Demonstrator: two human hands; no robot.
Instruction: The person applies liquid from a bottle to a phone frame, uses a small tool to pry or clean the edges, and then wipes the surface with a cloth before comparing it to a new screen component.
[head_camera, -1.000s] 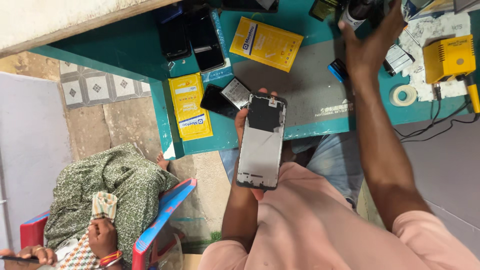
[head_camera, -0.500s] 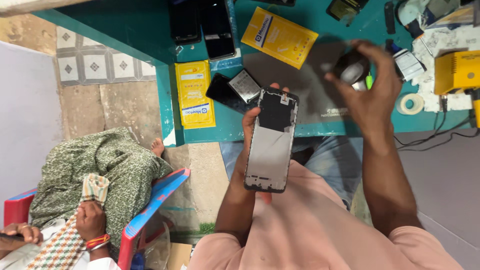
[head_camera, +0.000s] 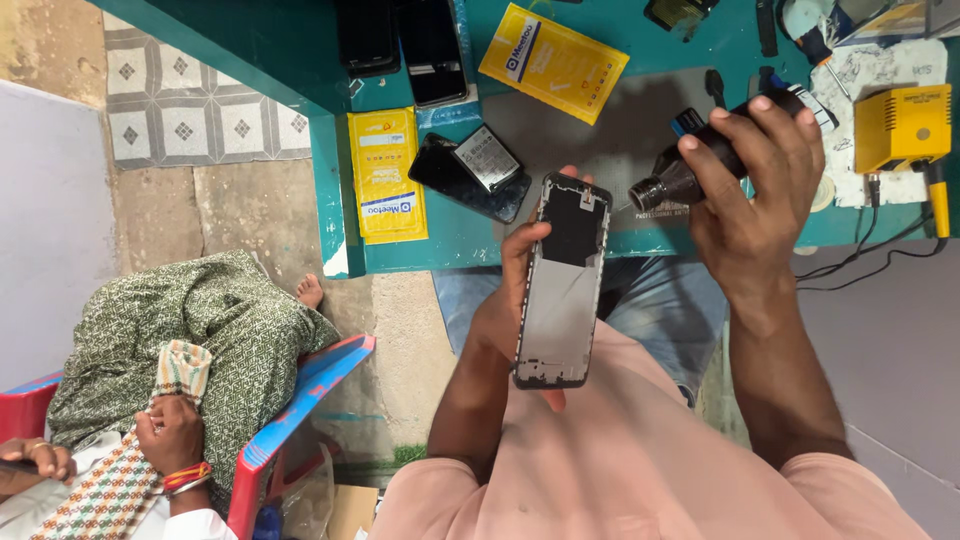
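Left hand (head_camera: 515, 300) gripping opened phone frame (head_camera: 560, 285) upright near table (head_camera: 330, 190) edge, back cover off, insides bare. Right hand (head_camera: 755, 190) closed around dark small bottle (head_camera: 700, 165), nozzle tilted toward frame, not touching. Probably mid-repair; nothing applied yet, reassembly left.

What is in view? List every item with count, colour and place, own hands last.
phone frame: 1, grey and black, in left hand, upright
dark bottle: 1, black, in right hand, tilted toward frame
yellow packets: 2, on teal table
dark phones: 2, table's far edge
phone with battery: 1, black, beside packet
yellow device: 1, table's right
seated person: 1, green garment, red chair
left hand: holds frame
right hand: holds bottle
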